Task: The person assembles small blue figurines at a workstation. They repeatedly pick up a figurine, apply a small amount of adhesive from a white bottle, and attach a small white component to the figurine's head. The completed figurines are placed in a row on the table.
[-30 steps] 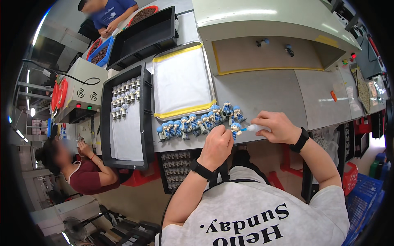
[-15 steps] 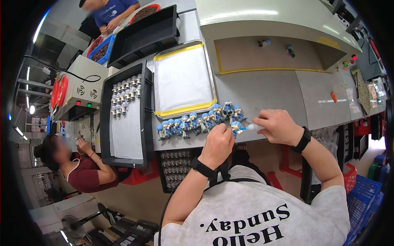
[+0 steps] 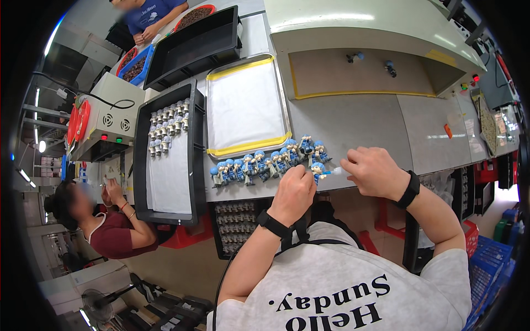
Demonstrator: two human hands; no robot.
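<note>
My left hand (image 3: 292,192) is closed around a small blue-haired figurine (image 3: 317,170) at the front edge of the table. In my right hand (image 3: 376,172) is a small whitish squeeze bottle (image 3: 335,171) with a blue tip, pinched between the fingers. That tip points left and meets or nearly meets the figurine; exact contact is too small to tell. Beyond and left of my left hand, several similar blue figurines (image 3: 248,165) are lined up on the grey tabletop (image 3: 353,124).
A metal tray (image 3: 248,105) lined with white lies behind the row. To its left, a black bin (image 3: 200,149) holds several figurine parts. An open-fronted machine (image 3: 331,41) stands at the back with two figurines inside. An orange object (image 3: 448,131) lies right. Two co-workers sit left and far left.
My right hand has shifted very slightly to the right with the bottle. My left hand and the figurine stay in place. The co-worker at left has moved their hands.
</note>
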